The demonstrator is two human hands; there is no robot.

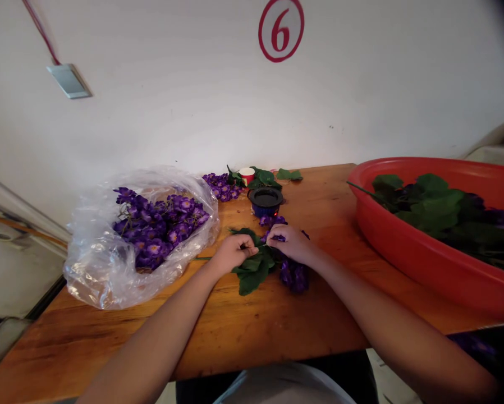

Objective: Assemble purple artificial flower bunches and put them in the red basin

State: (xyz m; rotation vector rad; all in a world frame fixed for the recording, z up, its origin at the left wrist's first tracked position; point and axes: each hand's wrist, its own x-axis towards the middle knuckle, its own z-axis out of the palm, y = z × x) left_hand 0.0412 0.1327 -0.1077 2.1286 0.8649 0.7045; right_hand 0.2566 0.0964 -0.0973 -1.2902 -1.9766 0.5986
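Green artificial leaves lie over the middle of the wooden table, with purple flowers joined or laid at their right. My left hand is closed on the leafy stem, thumb and fingers pinched together; part of the stem shows to its left. Just right of it, my right hand pinches at the top of the purple flowers, near the leaves. What lies between its fingertips is too small to make out. Beyond both hands stands a small dark pot with a red light at its front.
An open clear plastic bag of purple flowers sits at the left. A large red basin with leaves and flowers stands at the right. A red-and-white cup, leaves and flowers lie by the wall.
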